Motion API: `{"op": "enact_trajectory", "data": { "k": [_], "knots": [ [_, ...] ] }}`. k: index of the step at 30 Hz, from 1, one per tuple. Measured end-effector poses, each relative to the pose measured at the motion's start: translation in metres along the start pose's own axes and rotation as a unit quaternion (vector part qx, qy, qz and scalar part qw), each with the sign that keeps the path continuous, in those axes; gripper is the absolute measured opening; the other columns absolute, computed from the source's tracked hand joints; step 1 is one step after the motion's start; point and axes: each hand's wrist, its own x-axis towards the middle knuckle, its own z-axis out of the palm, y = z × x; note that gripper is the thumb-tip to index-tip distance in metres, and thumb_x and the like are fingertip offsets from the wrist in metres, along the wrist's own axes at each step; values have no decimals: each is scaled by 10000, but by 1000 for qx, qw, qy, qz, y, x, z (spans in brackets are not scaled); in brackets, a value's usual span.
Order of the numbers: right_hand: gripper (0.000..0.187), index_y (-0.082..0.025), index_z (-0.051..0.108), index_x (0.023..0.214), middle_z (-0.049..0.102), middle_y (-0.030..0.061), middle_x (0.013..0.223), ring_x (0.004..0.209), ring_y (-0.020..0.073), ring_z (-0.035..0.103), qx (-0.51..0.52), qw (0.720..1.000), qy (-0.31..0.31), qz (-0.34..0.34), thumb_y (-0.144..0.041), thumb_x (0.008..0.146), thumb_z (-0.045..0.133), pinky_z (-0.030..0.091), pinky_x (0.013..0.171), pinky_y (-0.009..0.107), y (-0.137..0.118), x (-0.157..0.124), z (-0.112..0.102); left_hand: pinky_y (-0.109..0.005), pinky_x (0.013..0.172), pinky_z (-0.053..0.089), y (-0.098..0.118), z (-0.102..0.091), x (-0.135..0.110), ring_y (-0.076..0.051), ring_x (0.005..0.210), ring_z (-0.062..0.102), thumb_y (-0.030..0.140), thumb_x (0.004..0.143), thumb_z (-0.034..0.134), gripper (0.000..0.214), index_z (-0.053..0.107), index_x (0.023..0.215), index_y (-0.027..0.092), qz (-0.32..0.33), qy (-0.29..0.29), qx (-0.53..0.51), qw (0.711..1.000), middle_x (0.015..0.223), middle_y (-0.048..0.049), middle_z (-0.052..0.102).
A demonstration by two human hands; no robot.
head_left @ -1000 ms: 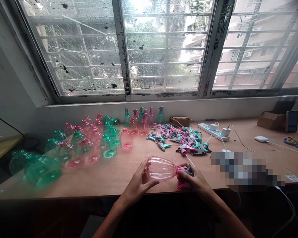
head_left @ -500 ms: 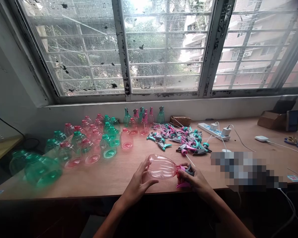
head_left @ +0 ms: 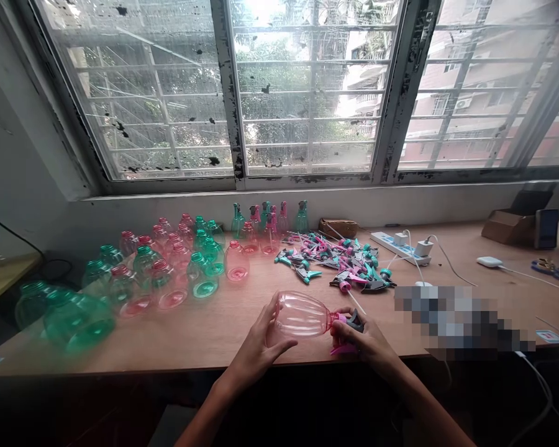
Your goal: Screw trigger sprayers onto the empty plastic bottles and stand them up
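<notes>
A clear pink spray bottle (head_left: pixel 302 314) lies on its side in the air above the table's front edge, its neck pointing right. My left hand (head_left: pixel 261 344) cups its base end, fingers behind and thumb stretched along the lower side. At the neck, my right hand (head_left: pixel 361 335) is closed round the pink and grey spray head (head_left: pixel 354 321), which sits against the bottle mouth. How far the head is threaded on is hidden by my fingers. Just behind lies a heap of loose pink, teal and grey spray heads (head_left: pixel 345 257).
Open pink and green bottles (head_left: pixel 172 267) stand in rows on the left of the wooden table (head_left: pixel 186 341). Several bottles with spray heads (head_left: pixel 270 233) stand by the wall. To the right are a power strip (head_left: pixel 400 248) with cables, scissors (head_left: pixel 554 270) and a phone (head_left: pixel 546 228) against a box.
The bottle has turned slightly about its long axis between my hands. Both hands stay in almost the same place, and the view has shifted very little.
</notes>
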Motion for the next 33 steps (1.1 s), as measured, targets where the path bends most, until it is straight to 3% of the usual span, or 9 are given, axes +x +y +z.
{"op": "enact_trajectory", "data": {
  "k": [4, 8, 11, 14, 19, 25, 29, 33],
  "knots": [
    [454, -183, 622, 953, 709, 8, 699, 585, 174, 665, 5, 1000, -1, 2, -498, 709, 838, 565, 550, 293, 1, 0, 0, -471, 1154, 335, -1, 2, -1, -291, 1364, 460, 311, 858, 718, 878, 184, 1555, 313, 0, -1, -13, 1000, 1524, -108, 424],
    [485, -187, 630, 967, 692, -9, 670, 601, 193, 680, -12, 1000, -15, 19, -492, 671, 864, 594, 567, 324, 0, -2, 0, -475, 1133, 372, 6, 1, -1, -321, 1333, 493, 364, 829, 750, 860, 274, 1536, 253, -23, 2, -9, 1000, 1469, -143, 484],
    [479, -183, 628, 951, 702, -1, 670, 587, 194, 679, -16, 1000, -18, 20, -508, 679, 852, 589, 566, 327, 0, -1, 0, -465, 1152, 347, 6, 1, 0, -309, 1377, 435, 364, 827, 752, 800, 342, 1507, 268, -10, 11, 13, 1000, 1488, -113, 466],
    [444, -181, 630, 902, 710, 7, 678, 560, 178, 667, -9, 1000, -16, 7, -518, 698, 835, 557, 547, 298, 0, 0, 0, -427, 1134, 375, 2, 2, 0, -274, 1372, 438, 333, 865, 708, 792, 274, 1527, 322, 4, 19, 1, 1000, 1550, -75, 384],
    [437, -180, 629, 896, 707, 5, 682, 566, 174, 666, 0, 1000, -17, 4, -513, 703, 835, 553, 556, 296, 1, 0, -1, -443, 1089, 419, 4, 3, -1, -287, 1236, 571, 347, 819, 760, 935, 188, 1556, 286, -23, 8, 7, 1000, 1407, -115, 538],
    [461, -177, 616, 952, 700, 3, 689, 598, 187, 671, -8, 1000, -17, 20, -479, 697, 853, 581, 566, 324, 3, -1, -2, -453, 1158, 333, 10, 1, 0, -323, 1375, 432, 387, 835, 742, 780, 356, 1501, 262, 6, 10, 41, 999, 1471, -114, 483],
    [424, -177, 610, 937, 702, 7, 706, 590, 168, 656, 16, 1000, -9, 17, -478, 734, 830, 575, 562, 308, 1, -1, -1, -444, 1151, 343, -1, 4, -1, -292, 1358, 464, 319, 860, 723, 883, 175, 1550, 363, 24, 14, 36, 999, 1558, -75, 376],
    [412, -180, 606, 942, 699, 0, 703, 602, 164, 654, 22, 1000, -13, 17, -459, 740, 833, 576, 558, 298, 1, 0, -1, -463, 1123, 381, -3, 5, -2, -291, 1290, 539, 329, 844, 744, 964, 105, 1566, 318, 11, 6, 24, 1000, 1452, -114, 502]
  ]
}}
